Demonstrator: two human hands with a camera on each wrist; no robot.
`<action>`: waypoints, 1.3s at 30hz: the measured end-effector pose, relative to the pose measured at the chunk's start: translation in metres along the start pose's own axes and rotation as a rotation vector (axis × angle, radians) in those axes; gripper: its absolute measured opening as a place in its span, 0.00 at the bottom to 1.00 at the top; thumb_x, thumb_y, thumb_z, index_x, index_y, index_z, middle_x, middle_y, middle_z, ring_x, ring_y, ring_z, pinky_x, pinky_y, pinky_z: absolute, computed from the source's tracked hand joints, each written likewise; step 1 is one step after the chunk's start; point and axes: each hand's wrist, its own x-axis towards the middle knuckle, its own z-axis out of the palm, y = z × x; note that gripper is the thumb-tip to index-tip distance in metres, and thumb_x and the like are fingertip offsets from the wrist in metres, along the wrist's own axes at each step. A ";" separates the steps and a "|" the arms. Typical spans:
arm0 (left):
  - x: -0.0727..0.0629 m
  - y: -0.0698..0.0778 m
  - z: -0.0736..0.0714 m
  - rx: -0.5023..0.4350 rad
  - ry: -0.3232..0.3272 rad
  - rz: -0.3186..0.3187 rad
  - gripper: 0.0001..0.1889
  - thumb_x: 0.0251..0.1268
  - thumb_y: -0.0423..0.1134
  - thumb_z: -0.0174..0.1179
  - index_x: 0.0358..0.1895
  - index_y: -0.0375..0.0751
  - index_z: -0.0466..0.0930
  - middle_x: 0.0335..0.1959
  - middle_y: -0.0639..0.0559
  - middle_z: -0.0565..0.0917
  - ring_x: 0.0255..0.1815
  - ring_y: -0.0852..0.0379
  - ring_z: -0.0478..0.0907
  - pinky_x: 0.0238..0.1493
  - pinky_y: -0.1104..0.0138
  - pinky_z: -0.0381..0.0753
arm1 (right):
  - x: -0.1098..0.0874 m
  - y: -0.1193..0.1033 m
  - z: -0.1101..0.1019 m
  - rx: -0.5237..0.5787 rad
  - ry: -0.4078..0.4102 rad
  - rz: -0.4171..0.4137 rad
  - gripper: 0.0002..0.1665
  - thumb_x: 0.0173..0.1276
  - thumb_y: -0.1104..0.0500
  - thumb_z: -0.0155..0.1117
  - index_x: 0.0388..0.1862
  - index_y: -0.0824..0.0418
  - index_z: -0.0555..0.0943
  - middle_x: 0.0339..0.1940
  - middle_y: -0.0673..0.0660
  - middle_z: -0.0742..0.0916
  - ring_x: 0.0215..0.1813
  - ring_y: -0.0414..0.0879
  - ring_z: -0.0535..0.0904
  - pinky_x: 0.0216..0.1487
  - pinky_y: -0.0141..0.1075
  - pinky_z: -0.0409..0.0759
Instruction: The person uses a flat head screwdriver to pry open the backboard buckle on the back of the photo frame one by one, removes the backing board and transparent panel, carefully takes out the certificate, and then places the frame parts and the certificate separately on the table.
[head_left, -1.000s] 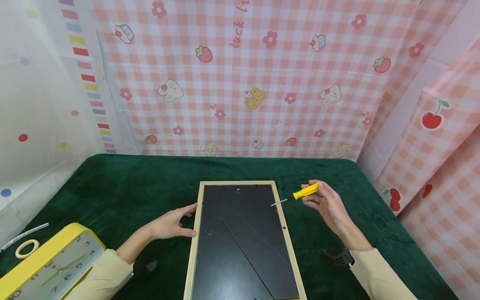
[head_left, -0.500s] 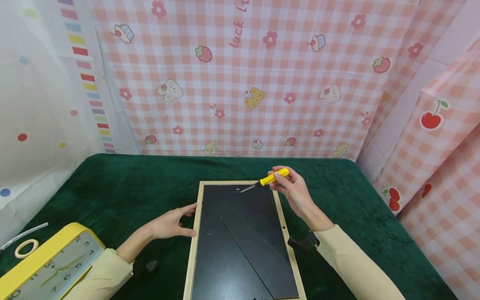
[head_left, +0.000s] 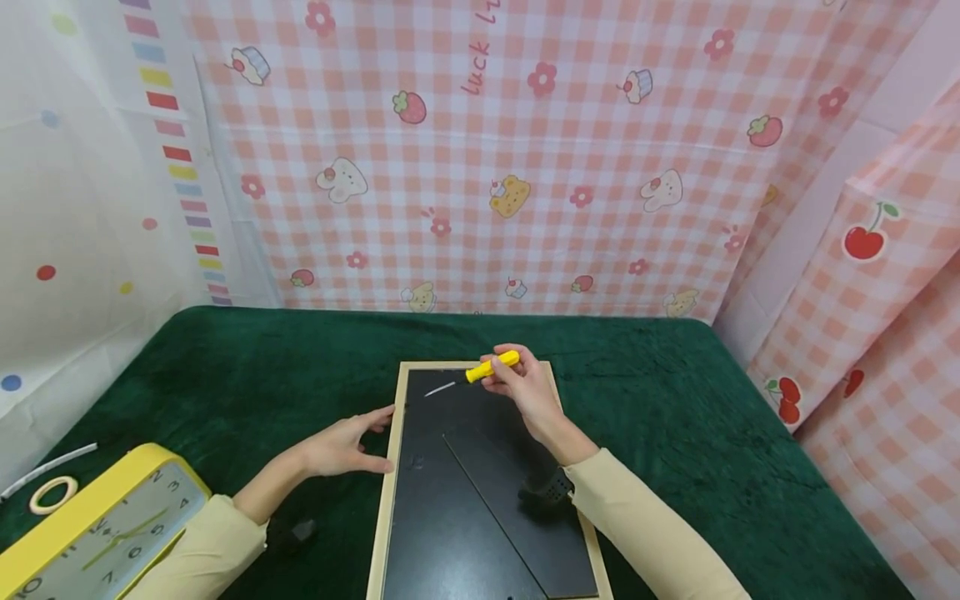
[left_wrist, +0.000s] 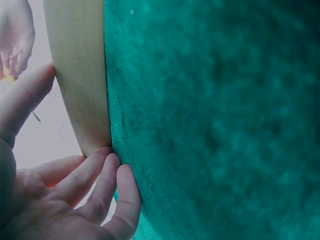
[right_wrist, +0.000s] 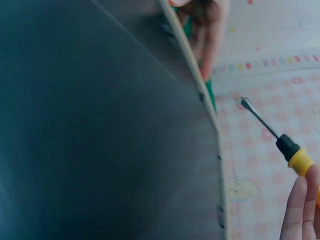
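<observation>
While your right hand [head_left: 531, 395] grips one yellow screwdriver [head_left: 480, 372], your left hand [head_left: 339, 447], fingers relaxed, touches one framed black board [head_left: 435, 525].
Screwdriver's above the board's far end, board's on one green cloth [head_left: 315, 367]; one yellow clock [head_left: 112, 529], one ring [head_left: 72, 487], one white tube [head_left: 54, 462] left, pink checked curtain [head_left: 450, 142] behind.

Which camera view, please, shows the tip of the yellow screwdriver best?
The right wrist view: the screwdriver tip appears large and uncovered against the pale checked cloth. The head view shows it tiny, over the dark panel. The left wrist view has only a small dark sliver that may be it.
</observation>
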 end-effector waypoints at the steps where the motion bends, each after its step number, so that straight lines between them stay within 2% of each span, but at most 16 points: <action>1: 0.000 0.000 0.000 0.001 0.000 -0.002 0.44 0.51 0.46 0.63 0.66 0.30 0.48 0.60 0.36 0.62 0.56 0.42 0.60 0.46 0.51 0.68 | 0.000 0.003 0.002 -0.001 -0.006 0.005 0.19 0.66 0.62 0.51 0.53 0.69 0.63 0.49 0.69 0.75 0.33 0.45 0.78 0.44 0.37 0.74; 8: -0.001 0.001 0.000 0.001 -0.001 -0.011 0.44 0.52 0.46 0.63 0.66 0.29 0.48 0.60 0.35 0.62 0.56 0.42 0.60 0.47 0.51 0.68 | -0.002 0.014 0.012 -0.008 -0.048 0.047 0.16 0.67 0.67 0.49 0.52 0.71 0.63 0.50 0.70 0.74 0.36 0.49 0.77 0.46 0.40 0.73; 19: -0.001 0.000 0.000 -0.004 -0.002 -0.017 0.44 0.51 0.46 0.63 0.66 0.30 0.48 0.60 0.36 0.61 0.56 0.42 0.59 0.47 0.51 0.68 | 0.005 0.019 0.018 -0.095 -0.052 0.101 0.17 0.65 0.69 0.48 0.52 0.73 0.62 0.47 0.68 0.76 0.35 0.50 0.77 0.43 0.38 0.75; 23: -0.001 -0.001 -0.001 -0.008 -0.001 -0.024 0.44 0.51 0.46 0.63 0.66 0.30 0.48 0.60 0.36 0.61 0.56 0.42 0.59 0.47 0.51 0.67 | 0.009 0.021 0.019 -0.078 -0.055 0.141 0.20 0.65 0.68 0.50 0.54 0.73 0.61 0.49 0.69 0.76 0.36 0.49 0.77 0.43 0.38 0.74; 31: 0.000 0.000 0.000 -0.011 -0.010 -0.012 0.44 0.52 0.46 0.63 0.66 0.30 0.48 0.61 0.35 0.61 0.57 0.42 0.59 0.47 0.51 0.67 | 0.009 0.031 0.018 -0.010 0.046 0.216 0.21 0.65 0.65 0.54 0.54 0.71 0.64 0.46 0.64 0.78 0.34 0.45 0.78 0.41 0.36 0.75; 39: 0.000 0.001 0.000 -0.018 -0.016 -0.020 0.44 0.52 0.46 0.63 0.66 0.30 0.47 0.61 0.35 0.60 0.57 0.42 0.58 0.48 0.50 0.66 | 0.009 0.036 0.013 0.033 0.024 0.252 0.22 0.65 0.65 0.53 0.55 0.73 0.63 0.44 0.65 0.76 0.36 0.47 0.79 0.42 0.36 0.75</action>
